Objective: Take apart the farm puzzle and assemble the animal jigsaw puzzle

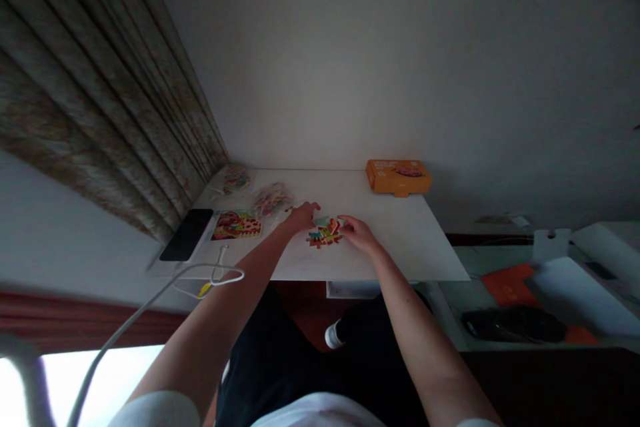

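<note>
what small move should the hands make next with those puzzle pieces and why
I'd probably spread the puzzle pieces out a little: they lie bunched together, some apparently overlapping, and the left hand and right hand are on either side, fingertips close in.

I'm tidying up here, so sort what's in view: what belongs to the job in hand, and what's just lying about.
Job in hand:
puzzle pieces, at the left hand and right hand
probably bagged pieces, colourful picture, orange box

Apparently lying about:
dark flat device
black item, far right
</note>
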The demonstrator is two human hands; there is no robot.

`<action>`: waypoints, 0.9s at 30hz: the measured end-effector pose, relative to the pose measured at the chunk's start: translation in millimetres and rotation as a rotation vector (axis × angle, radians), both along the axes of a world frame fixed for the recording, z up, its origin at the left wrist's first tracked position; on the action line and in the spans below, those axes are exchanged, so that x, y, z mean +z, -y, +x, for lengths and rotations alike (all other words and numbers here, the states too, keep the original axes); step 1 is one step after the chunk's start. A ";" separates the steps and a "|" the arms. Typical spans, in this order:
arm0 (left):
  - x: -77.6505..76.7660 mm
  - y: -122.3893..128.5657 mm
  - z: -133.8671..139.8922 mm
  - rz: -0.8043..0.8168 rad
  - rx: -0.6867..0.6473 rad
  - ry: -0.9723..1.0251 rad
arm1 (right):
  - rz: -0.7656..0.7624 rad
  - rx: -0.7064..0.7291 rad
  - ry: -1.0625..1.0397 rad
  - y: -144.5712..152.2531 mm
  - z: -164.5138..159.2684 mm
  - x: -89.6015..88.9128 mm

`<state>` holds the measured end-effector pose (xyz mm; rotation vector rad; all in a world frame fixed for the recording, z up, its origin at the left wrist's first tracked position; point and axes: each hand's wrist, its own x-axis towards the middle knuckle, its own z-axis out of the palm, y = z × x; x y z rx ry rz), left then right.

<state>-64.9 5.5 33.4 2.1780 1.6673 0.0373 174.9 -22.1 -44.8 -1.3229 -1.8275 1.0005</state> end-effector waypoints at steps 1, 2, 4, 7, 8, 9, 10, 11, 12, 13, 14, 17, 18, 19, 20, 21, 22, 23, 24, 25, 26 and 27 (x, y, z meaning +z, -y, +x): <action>-0.3 0.2 -1.9 0.011 0.008 0.016 | 0.007 0.011 0.041 0.3 -0.6 1.0; -0.4 0.0 -4.1 0.022 0.018 0.031 | 0.023 0.013 0.077 0.8 -1.3 2.2; 0.2 -1.6 -8.9 0.042 0.038 0.068 | 0.068 -0.001 0.142 2.7 -3.3 4.9; 1.6 -4.8 -14.0 0.046 0.060 0.137 | 0.123 -0.040 0.234 9.3 -9.2 10.1; 1.7 -5.4 -14.4 0.042 0.063 0.158 | 0.139 -0.051 0.270 12.6 -12.1 11.9; 1.5 -5.6 -14.2 0.038 0.064 0.175 | 0.158 -0.064 0.311 16.4 -15.2 13.6; 0.8 -5.4 -13.2 0.036 0.061 0.188 | 0.181 -0.078 0.356 20.4 -18.5 15.1; -0.1 -4.9 -11.7 0.035 0.058 0.197 | 0.205 -0.090 0.401 24.4 -21.7 16.5; -1.3 -4.2 -9.8 0.036 0.052 0.204 | 0.226 -0.101 0.442 28.1 -24.6 17.5; -2.4 -3.4 -7.6 0.036 0.046 0.207 | 0.239 -0.109 0.474 31.3 -27.0 18.4; -3.5 -2.6 -5.4 0.035 0.037 0.207 | 0.242 -0.115 0.494 33.7 -28.8 19.0; -5.3 -0.5 0.4 0.010 -0.002 0.194 | 0.211 -0.105 0.491 36.1 -30.1 20.4; -5.3 0.0 1.8 -0.004 -0.018 0.185 | 0.196 -0.097 0.483 35.6 -29.5 20.7; -5.0 0.5 3.0 -0.020 -0.034 0.175 | 0.182 -0.089 0.474 34.7 -28.5 20.9; -4.4 0.7 4.0 -0.035 -0.047 0.162 | 0.169 -0.083 0.466 33.5 -27.4 21.1; -3.6 0.9 4.9 -0.049 -0.057 0.149 | 0.155 -0.079 0.460 32.2 -26.2 21.1; -2.7 0.8 5.8 -0.062 -0.063 0.134 | 0.138 -0.076 0.454 30.8 -25.1 21.1; -1.8 0.5 6.8 -0.074 -0.066 0.118 | 0.118 -0.074 0.450 29.4 -24.2 21.0; -0.9 -0.1 8.0 -0.084 -0.065 0.102 | 0.096 -0.072 0.449 28.0 -23.6 21.0; -0.1 -0.9 9.5 -0.095 -0.062 0.084 | 0.074 -0.070 0.454 26.7 -23.4 21.0; 0.6 -2.0 11.2 -0.107 -0.057 0.066 | 0.053 -0.068 0.463 25.3 -23.6 21.3; 1.1 -3.2 13.3 -0.121 -0.050 0.048 | 0.035 -0.068 0.477 24.1 -24.2 21.8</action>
